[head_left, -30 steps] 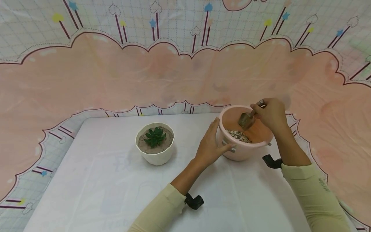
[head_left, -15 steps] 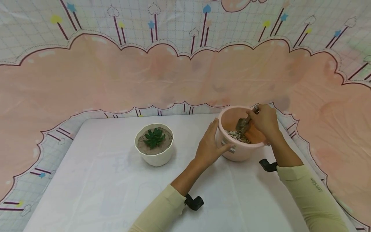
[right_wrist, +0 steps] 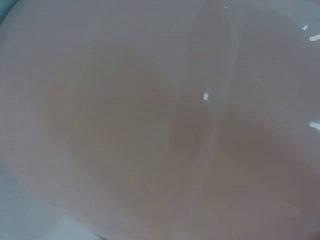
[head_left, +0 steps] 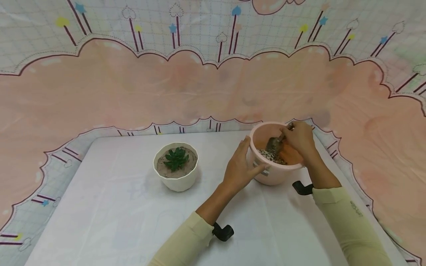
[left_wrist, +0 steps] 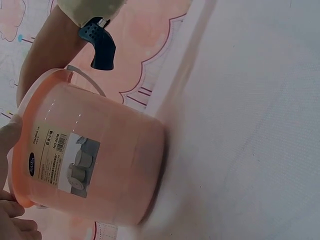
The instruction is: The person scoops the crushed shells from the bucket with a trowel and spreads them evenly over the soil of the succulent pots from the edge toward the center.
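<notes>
My right hand (head_left: 300, 138) holds a small hand trowel (head_left: 274, 145) by its handle, its blade down inside a pink bucket (head_left: 274, 178). The blade meets a heap of pale and dark grit (head_left: 271, 156) at the bucket's bottom left. My left hand (head_left: 240, 166) grips the bucket's near left side at the rim, thumb in front and fingers along the side. In the left wrist view the fingertips (left_wrist: 22, 227) show at the rim, and a printed label (left_wrist: 64, 162) is on the bucket wall. The right wrist view is filled by the blurred bucket wall (right_wrist: 125, 125).
A white faceted pot (head_left: 179, 183) with a green succulent (head_left: 176, 159) in sandy soil stands left of the bucket. Both stand on a white table (head_left: 116, 207). Behind it hangs a pink and white patterned cloth (head_left: 149, 88). The bucket's handle (left_wrist: 89, 80) hangs at its side.
My right hand has moved left and down, lowering the trowel from above the bucket's contents into the grit. My left hand has stayed at the bucket.
</notes>
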`<state>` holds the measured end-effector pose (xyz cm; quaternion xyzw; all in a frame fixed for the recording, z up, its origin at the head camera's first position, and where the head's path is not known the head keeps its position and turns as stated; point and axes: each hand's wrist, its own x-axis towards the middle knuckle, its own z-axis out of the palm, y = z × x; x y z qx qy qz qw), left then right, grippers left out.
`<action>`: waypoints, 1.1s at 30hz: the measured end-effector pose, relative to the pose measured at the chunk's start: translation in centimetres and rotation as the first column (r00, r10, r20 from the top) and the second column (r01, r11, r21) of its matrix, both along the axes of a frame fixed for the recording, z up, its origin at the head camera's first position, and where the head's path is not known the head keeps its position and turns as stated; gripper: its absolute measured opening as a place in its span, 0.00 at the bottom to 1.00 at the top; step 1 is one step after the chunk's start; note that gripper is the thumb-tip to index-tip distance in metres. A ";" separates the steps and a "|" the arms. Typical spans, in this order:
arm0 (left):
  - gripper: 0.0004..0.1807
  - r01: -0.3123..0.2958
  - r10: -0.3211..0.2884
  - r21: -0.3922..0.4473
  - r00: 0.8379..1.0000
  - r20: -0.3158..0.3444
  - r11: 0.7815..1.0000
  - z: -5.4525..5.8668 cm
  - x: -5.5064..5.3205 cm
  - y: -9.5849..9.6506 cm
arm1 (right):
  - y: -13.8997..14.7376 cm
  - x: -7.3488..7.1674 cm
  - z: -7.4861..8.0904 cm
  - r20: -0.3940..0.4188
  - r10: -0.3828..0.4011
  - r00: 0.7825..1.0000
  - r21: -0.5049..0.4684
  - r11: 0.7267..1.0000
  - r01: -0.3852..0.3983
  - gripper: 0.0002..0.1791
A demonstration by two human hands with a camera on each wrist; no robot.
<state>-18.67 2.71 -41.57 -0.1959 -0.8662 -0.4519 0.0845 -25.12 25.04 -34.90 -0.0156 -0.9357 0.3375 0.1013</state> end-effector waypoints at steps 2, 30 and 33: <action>0.59 -0.010 0.010 -0.009 1.000 -0.006 1.000 0.1 -0.1 0.0 | 0.0 -0.2 0.1 0.014 0.011 1.000 -0.038 0.999 -0.010 0.17; 0.58 -0.014 0.014 0.000 1.000 0.008 1.000 0.3 0.0 -0.1 | 0.9 -2.1 0.1 0.264 0.348 0.899 -0.492 0.851 -0.185 0.20; 0.58 -0.006 0.006 0.008 1.000 0.010 1.000 0.3 0.0 -0.1 | 1.3 -2.4 0.0 0.267 0.409 0.873 -0.495 0.835 -0.240 0.18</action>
